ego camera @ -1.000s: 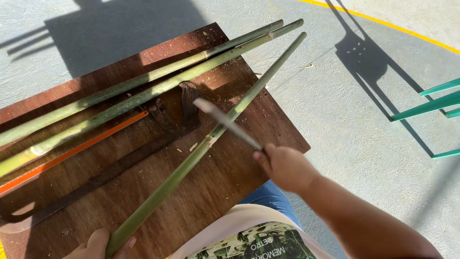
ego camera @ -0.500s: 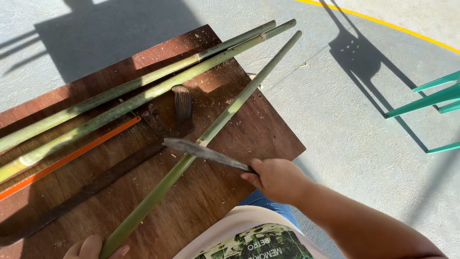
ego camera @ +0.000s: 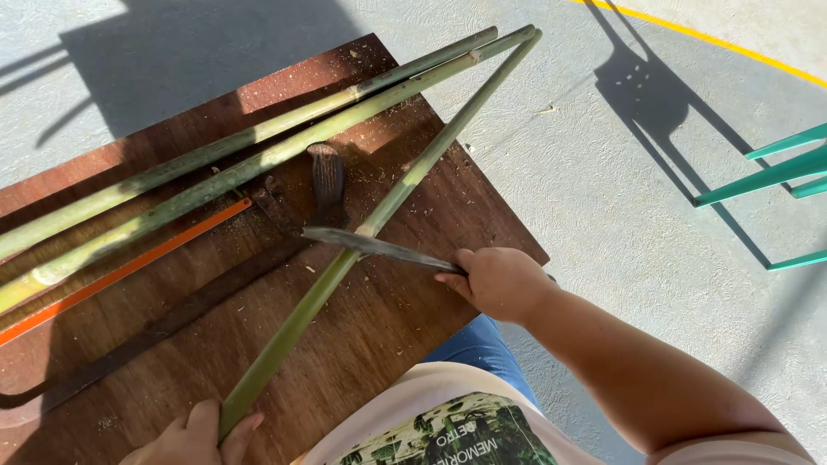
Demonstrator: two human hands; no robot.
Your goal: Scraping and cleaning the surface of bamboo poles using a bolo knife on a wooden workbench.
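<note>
My right hand [ego camera: 500, 282] grips the handle of a long knife [ego camera: 379, 246]. Its blade lies across a green bamboo pole [ego camera: 405, 181], touching it near a node. That pole runs diagonally over a brown wooden board [ego camera: 388, 319], from my left hand [ego camera: 194, 439] at the bottom edge up to the far right. My left hand holds the pole's near end and is partly cut off by the frame.
Two more green bamboo poles [ego camera: 258, 146] lie across the board's far side. An orange strip [ego camera: 129, 267] and a dark saw-like tool [ego camera: 155, 331] lie beside them. Teal chair legs [ego camera: 775, 172] stand at the right on the concrete floor [ego camera: 620, 172].
The knife has swung down from a raised position onto the bamboo pole. My left hand has stayed on the pole's near end.
</note>
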